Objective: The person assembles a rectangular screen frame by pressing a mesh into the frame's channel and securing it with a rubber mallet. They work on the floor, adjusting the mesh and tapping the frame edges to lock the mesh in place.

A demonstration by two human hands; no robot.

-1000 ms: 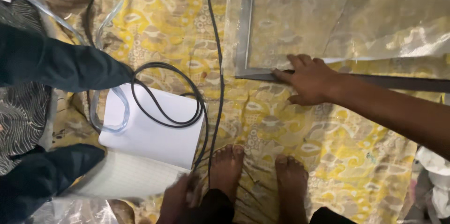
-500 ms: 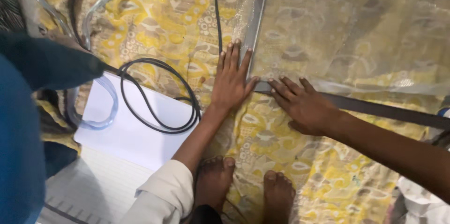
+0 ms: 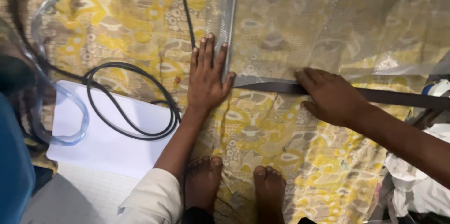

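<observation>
My left hand (image 3: 206, 81), in a white sleeve, lies flat on the yellow patterned cloth (image 3: 126, 22). Its fingertips rest against the corner of a clear plastic sheet (image 3: 337, 22), beside the sheet's upright grey edge strip (image 3: 228, 8). My right hand (image 3: 330, 95) presses flat on the dark grey strip (image 3: 398, 97) along the sheet's near edge, about a hand's width right of the corner. Neither hand grips anything. My bare feet (image 3: 269, 186) stand on the cloth just below.
A black cable (image 3: 117, 111) loops over a white board (image 3: 112, 146) at the left, and a clear tube (image 3: 82, 125) curls beside it. A person in blue (image 3: 14, 177) fills the left edge. White crumpled material (image 3: 422, 196) lies at the lower right.
My left hand came up from beside my feet and settled flat at the sheet's corner. My right hand stayed pressed on the grey strip. The view has drawn closer.
</observation>
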